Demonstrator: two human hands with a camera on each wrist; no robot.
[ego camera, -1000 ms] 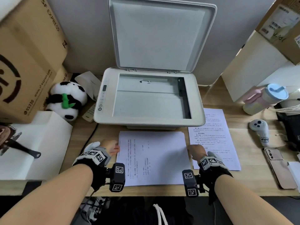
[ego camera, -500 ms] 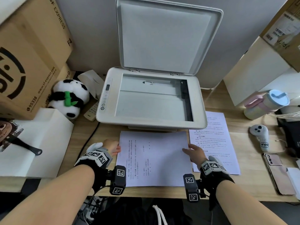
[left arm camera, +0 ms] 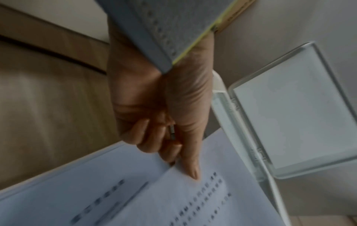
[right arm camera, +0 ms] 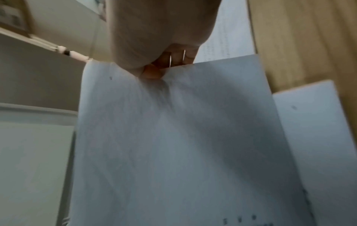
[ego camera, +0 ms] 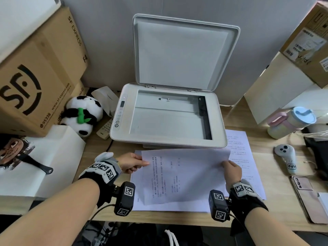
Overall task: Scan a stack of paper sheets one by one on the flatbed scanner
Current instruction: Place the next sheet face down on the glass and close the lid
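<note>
Fingers of both my hands pinch the top printed white paper sheet (ego camera: 184, 174) by its opposite side edges: my left hand (ego camera: 132, 163) has the thumb lying on the printed face with the other fingers curled underneath, and my right hand (ego camera: 231, 172) nips the other edge between thumb and fingers. I hold it at two sides because one thin, limp sheet sags and curls when gripped at a single point; even so, it bows a little between my hands. It hangs just above the flat white stack of printed sheets (ego camera: 140, 205) on the pale wooden desk (ego camera: 276, 206), directly in front of the cream plastic flatbed scanner (ego camera: 168, 118). Its hinged lid (ego camera: 181, 55) stands upright, leaving the smooth grey glass bed (ego camera: 166, 121) bare, so I judge the sheet is bound there and must be turned print-down. Beside the stack, on my right, lies a separate printed white page (ego camera: 239, 150), probably the place for finished sheets.
</note>
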